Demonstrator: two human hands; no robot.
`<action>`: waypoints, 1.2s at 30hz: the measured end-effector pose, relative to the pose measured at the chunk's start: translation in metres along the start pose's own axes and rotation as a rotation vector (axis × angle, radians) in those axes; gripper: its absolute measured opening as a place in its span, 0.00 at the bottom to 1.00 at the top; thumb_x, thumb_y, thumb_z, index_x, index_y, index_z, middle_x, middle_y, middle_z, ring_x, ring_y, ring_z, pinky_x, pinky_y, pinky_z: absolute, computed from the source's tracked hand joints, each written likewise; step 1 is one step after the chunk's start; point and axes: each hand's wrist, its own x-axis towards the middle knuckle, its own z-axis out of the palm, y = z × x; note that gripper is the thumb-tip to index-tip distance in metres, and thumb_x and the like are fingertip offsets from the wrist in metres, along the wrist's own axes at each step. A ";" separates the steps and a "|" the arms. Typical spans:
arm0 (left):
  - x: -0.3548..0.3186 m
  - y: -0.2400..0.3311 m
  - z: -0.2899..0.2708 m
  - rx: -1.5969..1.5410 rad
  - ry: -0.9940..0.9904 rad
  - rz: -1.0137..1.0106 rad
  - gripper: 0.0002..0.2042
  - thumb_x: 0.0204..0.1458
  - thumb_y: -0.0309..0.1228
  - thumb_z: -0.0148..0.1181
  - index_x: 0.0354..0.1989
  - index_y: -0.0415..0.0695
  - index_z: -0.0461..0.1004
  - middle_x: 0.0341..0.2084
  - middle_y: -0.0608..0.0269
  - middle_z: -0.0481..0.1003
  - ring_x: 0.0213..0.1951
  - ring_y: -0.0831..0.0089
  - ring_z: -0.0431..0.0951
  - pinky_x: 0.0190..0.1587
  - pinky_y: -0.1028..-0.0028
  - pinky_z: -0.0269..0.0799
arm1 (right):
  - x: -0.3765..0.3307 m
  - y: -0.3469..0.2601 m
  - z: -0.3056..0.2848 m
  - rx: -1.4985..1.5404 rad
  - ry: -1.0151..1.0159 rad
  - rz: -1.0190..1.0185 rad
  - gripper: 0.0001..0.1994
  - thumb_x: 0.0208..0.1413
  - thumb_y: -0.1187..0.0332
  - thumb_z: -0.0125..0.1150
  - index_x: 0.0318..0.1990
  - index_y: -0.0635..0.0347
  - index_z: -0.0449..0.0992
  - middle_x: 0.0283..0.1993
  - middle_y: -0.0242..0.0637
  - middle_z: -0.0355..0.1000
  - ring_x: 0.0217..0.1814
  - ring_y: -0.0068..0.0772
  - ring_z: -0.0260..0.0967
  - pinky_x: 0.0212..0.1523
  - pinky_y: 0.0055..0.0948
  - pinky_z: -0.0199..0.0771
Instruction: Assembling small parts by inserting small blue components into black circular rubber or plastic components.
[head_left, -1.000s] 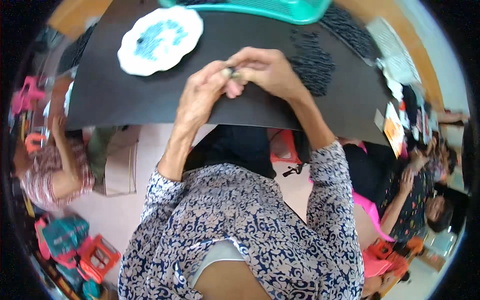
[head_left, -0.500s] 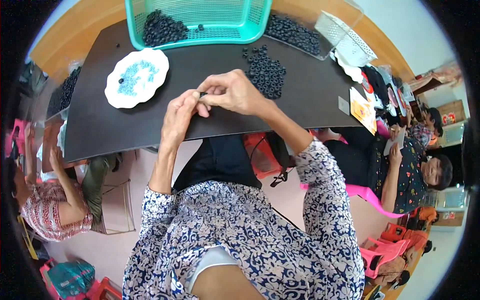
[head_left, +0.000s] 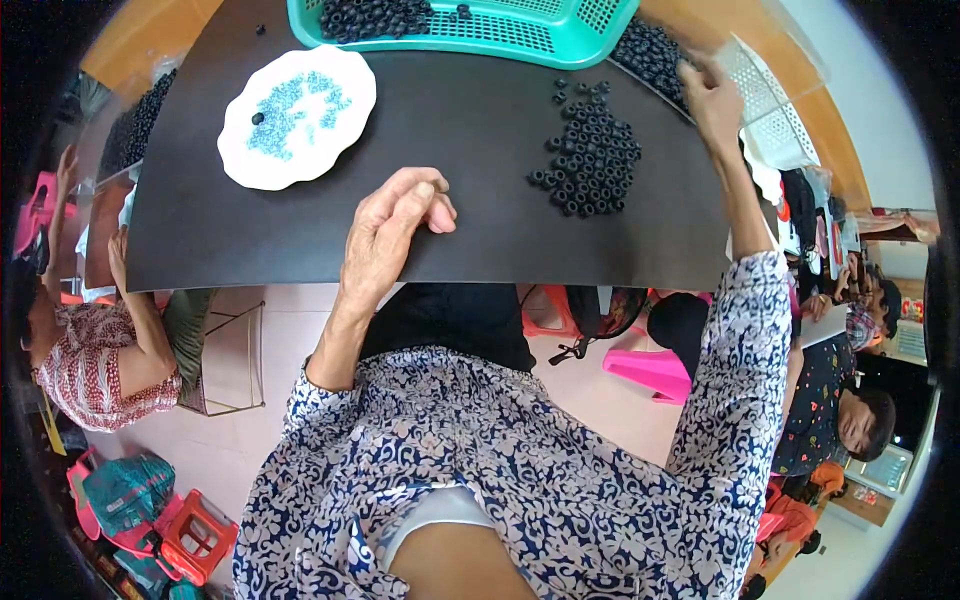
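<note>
Half a second ago both our hands met at the near middle of the black mat (head_left: pixel 480 110), fingertips pinched together over something small. Now they have parted. The left hand (head_left: pixel 390 235) rests at the mat's near edge, thumb and fingers drawn close; whether it has hold of anything we cannot tell. The right hand (head_left: pixel 712 100) has swung out to the far right and lies palm down on the bead tray (head_left: pixel 650 50) there, fingers curled; we cannot tell whether it grips a bead.

The loose pile of black ring beads (head_left: pixel 590 160) sits right of centre on the mat, untouched. The white plate (head_left: pixel 297 117) of blue pieces lies far left; the green basket (head_left: pixel 480 25) stands at the far edge.

Judgement: the two-handed joining step looks finished, and the reach suggests fetching fresh stock.
</note>
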 end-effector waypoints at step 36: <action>-0.001 -0.001 -0.006 0.060 -0.052 -0.018 0.08 0.61 0.26 0.48 0.41 0.35 0.72 0.25 0.64 0.74 0.31 0.80 0.75 0.38 0.78 0.71 | -0.044 -0.086 0.063 0.157 -0.664 -0.409 0.10 0.47 0.75 0.61 0.39 0.66 0.79 0.30 0.38 0.75 0.31 0.28 0.73 0.36 0.26 0.74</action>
